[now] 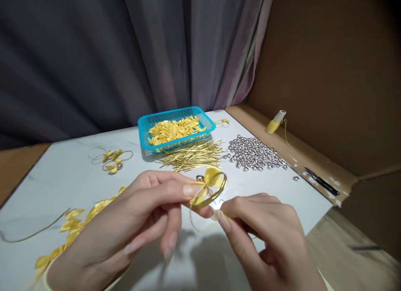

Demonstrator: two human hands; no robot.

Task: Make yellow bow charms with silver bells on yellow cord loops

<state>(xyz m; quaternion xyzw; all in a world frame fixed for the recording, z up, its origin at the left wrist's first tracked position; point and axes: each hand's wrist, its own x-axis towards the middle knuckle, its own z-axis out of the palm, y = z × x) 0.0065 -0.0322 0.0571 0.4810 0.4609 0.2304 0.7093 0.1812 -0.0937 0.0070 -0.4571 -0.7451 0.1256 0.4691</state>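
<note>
My left hand (pixel 144 207) pinches a yellow ribbon bow (pixel 213 177) between thumb and fingers, above the white tabletop. A loop of gold cord (pixel 219 195) rings the bow, and a small silver bell-like piece (pixel 199 178) shows beside it near my thumb. From the bow a thin yellow thread (pixel 191 220) curves down. The thumb and index finger of my right hand (pixel 266 228) are pressed together on the thread, just right of the bow. My left forearm partly hides a row of yellow bows (pixel 73 226), with a gold cord (pixel 37 232) running out leftward.
Behind my hands stand a blue basket (pixel 144 134) of yellow bows, a pile of gold cord pieces (pixel 194 155) and many silver pieces (pixel 253 153). Tied bows (pixel 114 161) lie left. A thread spool (pixel 275 123) and black snips (pixel 322 181) are right.
</note>
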